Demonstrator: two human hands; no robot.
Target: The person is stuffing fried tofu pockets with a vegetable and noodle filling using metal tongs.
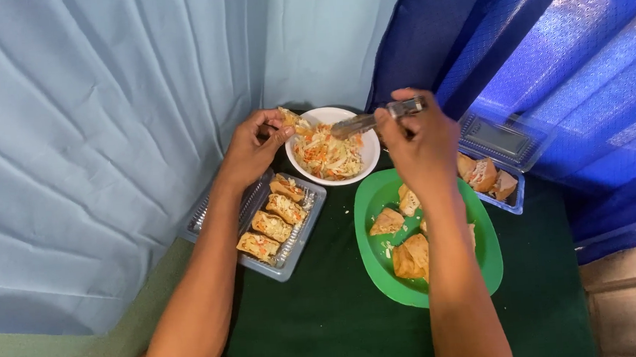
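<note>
**Tight corner, both hands over the bowl**

Against the pale blue curtain (92, 142) on one side and the dark blue curtain (548, 58) on the other, I see little room: the green tabletop (328, 319) narrows toward the back corner, with bare cloth only at the near edge.

My left hand (252, 149) pinches a fried tofu piece (290, 118) between thumb and fingers, holding it over the rim of the white bowl (365, 160), which is full of shredded vegetable filling (324, 154). My right hand (420, 145) is clamped around metal tongs (373, 119); their tips reach into the filling, and I cannot tell whether they hold any.

Left of the bowl, touching the pale curtain, lies a clear plastic tray (294, 258) with four stuffed pieces in a row. A green plate (384, 271) with plain tofu pieces sits just beside it, partly under my right forearm. A second clear hinged container (506, 147) stands open at the right, a few pieces inside.
</note>
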